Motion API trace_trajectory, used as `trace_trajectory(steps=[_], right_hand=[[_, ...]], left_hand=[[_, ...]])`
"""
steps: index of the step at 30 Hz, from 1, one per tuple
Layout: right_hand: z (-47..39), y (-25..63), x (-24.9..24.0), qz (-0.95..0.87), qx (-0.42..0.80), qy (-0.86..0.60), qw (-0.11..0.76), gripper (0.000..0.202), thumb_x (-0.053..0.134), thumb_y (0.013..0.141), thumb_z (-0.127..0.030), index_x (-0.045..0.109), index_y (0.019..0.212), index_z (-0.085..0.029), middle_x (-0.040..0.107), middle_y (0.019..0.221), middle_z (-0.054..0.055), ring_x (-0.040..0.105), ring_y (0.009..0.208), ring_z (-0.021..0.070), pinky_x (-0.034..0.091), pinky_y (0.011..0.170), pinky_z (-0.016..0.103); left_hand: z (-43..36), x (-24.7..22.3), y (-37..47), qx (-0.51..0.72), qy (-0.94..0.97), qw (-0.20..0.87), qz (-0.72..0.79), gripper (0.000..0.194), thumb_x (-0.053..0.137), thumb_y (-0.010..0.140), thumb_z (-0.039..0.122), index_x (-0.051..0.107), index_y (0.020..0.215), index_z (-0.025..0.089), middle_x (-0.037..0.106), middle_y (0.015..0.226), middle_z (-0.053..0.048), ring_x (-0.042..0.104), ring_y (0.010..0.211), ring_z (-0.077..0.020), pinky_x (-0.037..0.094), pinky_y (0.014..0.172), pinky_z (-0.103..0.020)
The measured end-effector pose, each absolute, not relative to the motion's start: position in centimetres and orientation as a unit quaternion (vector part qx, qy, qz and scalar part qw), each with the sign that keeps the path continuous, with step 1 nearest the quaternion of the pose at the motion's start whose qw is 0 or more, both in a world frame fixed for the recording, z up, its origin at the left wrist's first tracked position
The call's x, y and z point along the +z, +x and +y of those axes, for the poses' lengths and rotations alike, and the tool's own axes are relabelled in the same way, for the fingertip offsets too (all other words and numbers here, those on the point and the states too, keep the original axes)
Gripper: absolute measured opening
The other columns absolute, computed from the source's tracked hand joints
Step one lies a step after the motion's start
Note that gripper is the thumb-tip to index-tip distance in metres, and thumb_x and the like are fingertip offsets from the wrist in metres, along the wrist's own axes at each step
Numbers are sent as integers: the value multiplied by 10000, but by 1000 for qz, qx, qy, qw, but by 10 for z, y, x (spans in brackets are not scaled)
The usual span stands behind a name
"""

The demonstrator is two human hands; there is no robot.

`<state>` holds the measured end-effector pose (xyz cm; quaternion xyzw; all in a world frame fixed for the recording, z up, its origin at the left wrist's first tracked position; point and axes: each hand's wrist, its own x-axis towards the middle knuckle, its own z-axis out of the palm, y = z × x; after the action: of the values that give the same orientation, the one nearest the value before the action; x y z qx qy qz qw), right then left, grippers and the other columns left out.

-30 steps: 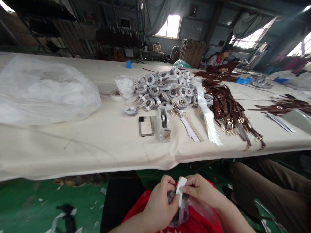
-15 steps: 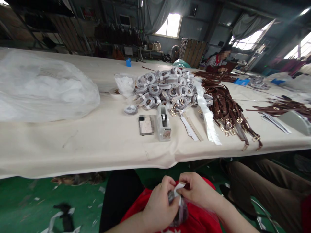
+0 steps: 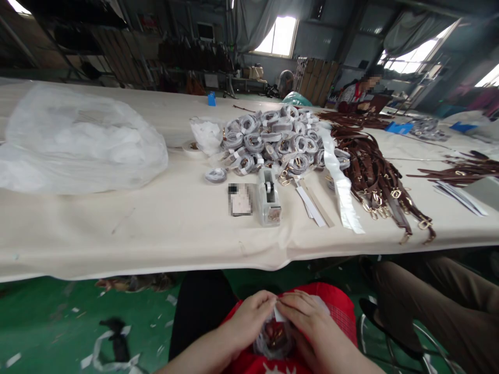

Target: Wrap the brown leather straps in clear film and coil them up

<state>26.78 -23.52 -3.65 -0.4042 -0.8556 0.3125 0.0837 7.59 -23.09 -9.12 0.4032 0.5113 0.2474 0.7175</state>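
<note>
A big workshop with windows holds a long table [image 3: 156, 228] with a cream cloth on it. Low down in front of the table, the left hand [image 3: 249, 319] and the right hand [image 3: 307, 324] are close together over a red lap. Both hands hold one coiled strap in a clear wrap [image 3: 273, 337], and the fingers pinch a small white paper strip [image 3: 278, 313] on top of it. This one looks almost wrapped, but not finished. On the table past the hands stands a tape dispenser [image 3: 268, 197]. Behind the tape dispenser is a big pile of wrapped coils [image 3: 273, 143], which look done. To the right of the tape dispenser lie many brown straps [image 3: 370, 171], loose and not wrapped yet. Far left of it is a puffy white bag [image 3: 81, 140].
</note>
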Motion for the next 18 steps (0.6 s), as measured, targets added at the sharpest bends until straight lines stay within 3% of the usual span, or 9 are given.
trace_trajectory(steps=[4, 9, 18], right_hand=[[-232, 268, -43, -852, 325, -382, 148, 604, 520, 747, -27, 592, 1312, -228, 646, 1264, 130, 588, 1185, 266, 471, 1049, 448], [-229, 266, -54, -780, 416, -403, 236, 437, 518, 789, -57, 698, 1134, -256, 689, 1108, 95, 667, 1033, 210, 565, 885, 318], [-226, 262, -55, -839, 297, -430, 155, 321, 550, 887, -122, 675, 1150, -257, 690, 1126, 87, 651, 1021, 230, 547, 898, 358]], left_hand=[[-232, -96, 77, 268, 426, 717, 482, 482, 577, 816, 545, 638, 1054, 130, 577, 696, 13, 487, 554, -112, 399, 544, -233], [-236, -98, 75, 307, 449, 686, 484, 491, 553, 852, 559, 669, 1110, 158, 653, 770, -24, 516, 583, -124, 419, 549, -230], [-236, -91, 66, 316, 442, 675, 500, 414, 564, 828, 456, 697, 1050, 132, 661, 728, -29, 521, 563, -134, 431, 558, -248]])
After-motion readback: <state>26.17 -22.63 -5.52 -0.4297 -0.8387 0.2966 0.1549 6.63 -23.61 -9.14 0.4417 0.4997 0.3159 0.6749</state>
